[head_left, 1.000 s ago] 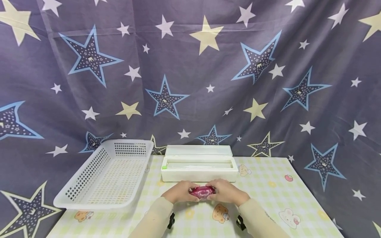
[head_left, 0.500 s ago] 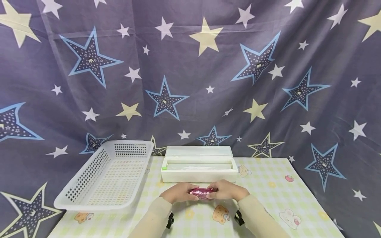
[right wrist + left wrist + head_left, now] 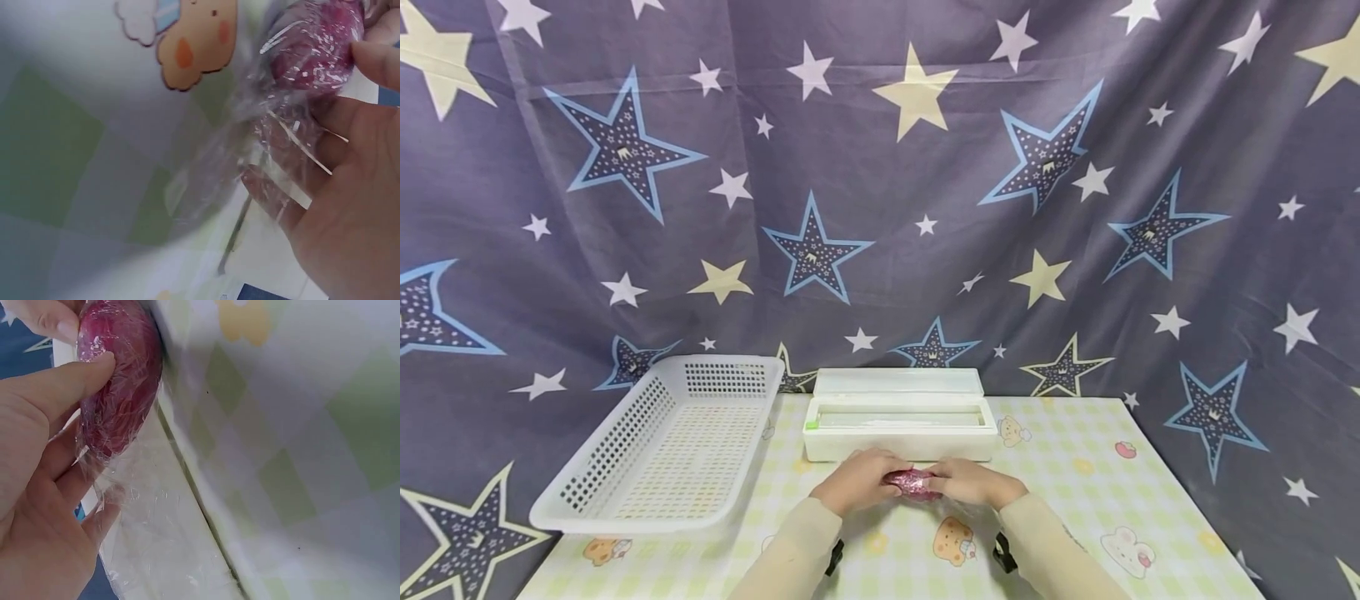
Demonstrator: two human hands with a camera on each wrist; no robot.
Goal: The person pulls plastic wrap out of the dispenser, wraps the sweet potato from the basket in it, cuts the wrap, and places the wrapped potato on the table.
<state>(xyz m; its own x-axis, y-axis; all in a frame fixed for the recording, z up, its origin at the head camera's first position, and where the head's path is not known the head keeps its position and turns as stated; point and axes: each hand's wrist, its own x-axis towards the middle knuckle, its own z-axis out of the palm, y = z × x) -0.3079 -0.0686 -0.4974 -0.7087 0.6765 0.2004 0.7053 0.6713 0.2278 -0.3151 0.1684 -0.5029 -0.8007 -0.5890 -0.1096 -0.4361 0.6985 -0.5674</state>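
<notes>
A dark-red oblong (image 3: 912, 484), smooth and rounded like a small root vegetable, is wrapped in clear cling film. My left hand (image 3: 860, 482) holds its left end, the thumb (image 3: 94, 372) lying across the near side and other fingers behind. At the other end my right hand (image 3: 976, 482) grips it, with its thumb (image 3: 378, 62) on the film. Loose film (image 3: 147, 519) hangs off the left end, and a crumpled film tail (image 3: 206, 165) trails from the right end over the fingers. Both hands are just in front of a long white box (image 3: 898, 444), its lid raised.
The white box looks like a cling film dispenser, with a small green piece (image 3: 811, 425) at its left corner. A white perforated basket (image 3: 625, 525) stands on the left. A checked cloth (image 3: 1060, 533) covers the table, and a starry curtain (image 3: 865, 333) hangs behind.
The wrapped oblong has been turned a little in the hands. My left hand has shifted slightly right and up, its fingers now lying more over the left end.
</notes>
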